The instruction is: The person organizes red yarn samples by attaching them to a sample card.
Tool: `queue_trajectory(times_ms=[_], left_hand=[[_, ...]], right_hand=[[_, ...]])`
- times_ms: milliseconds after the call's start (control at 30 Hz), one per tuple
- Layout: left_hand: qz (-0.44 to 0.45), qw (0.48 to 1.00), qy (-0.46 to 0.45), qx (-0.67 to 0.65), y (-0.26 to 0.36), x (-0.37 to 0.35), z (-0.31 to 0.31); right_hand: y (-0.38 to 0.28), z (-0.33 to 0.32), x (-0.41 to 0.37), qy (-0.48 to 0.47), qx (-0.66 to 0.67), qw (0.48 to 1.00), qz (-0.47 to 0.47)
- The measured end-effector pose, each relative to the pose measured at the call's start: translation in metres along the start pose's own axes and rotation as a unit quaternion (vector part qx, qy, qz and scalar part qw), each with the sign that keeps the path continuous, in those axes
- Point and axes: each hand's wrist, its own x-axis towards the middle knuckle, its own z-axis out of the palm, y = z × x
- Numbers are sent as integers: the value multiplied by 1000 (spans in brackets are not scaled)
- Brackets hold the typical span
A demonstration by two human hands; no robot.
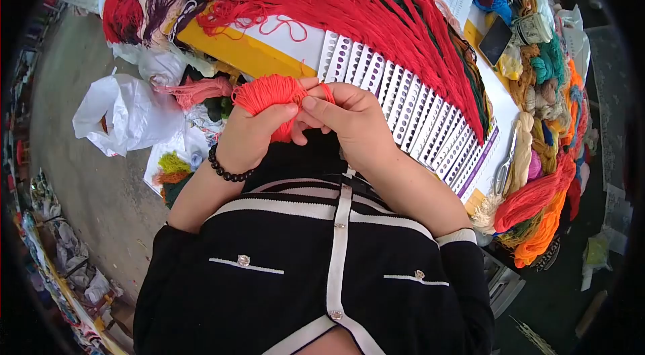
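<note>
A bundle of coral-red thread is looped thickly over my left hand, whose thumb presses on its near side. My right hand is beside it, thumb and forefinger pinched on a strand of the same thread at the bundle's right edge. A small loop of thread shows over the right fingers. Both hands meet just above my lap, at the table's near edge. The fingers beneath the bundle are partly hidden.
Long red thread lies across the table over white cards with punched holes. Scissors, a phone and coloured skeins are at the right. A white plastic bag stands at the left.
</note>
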Motion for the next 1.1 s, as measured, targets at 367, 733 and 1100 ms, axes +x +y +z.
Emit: queue_trajectory(times_ms=[367,733,1100], left_hand=[[23,997,76,26,-4,0,1],[109,994,14,7,-5,1,-2],[68,991,3,119,-10,0,3]], right_hand=[[-2,1,-3,39,-85,996,5],[0,-19,11,22,145,988,46],[-4,0,5,14,23,999,47]])
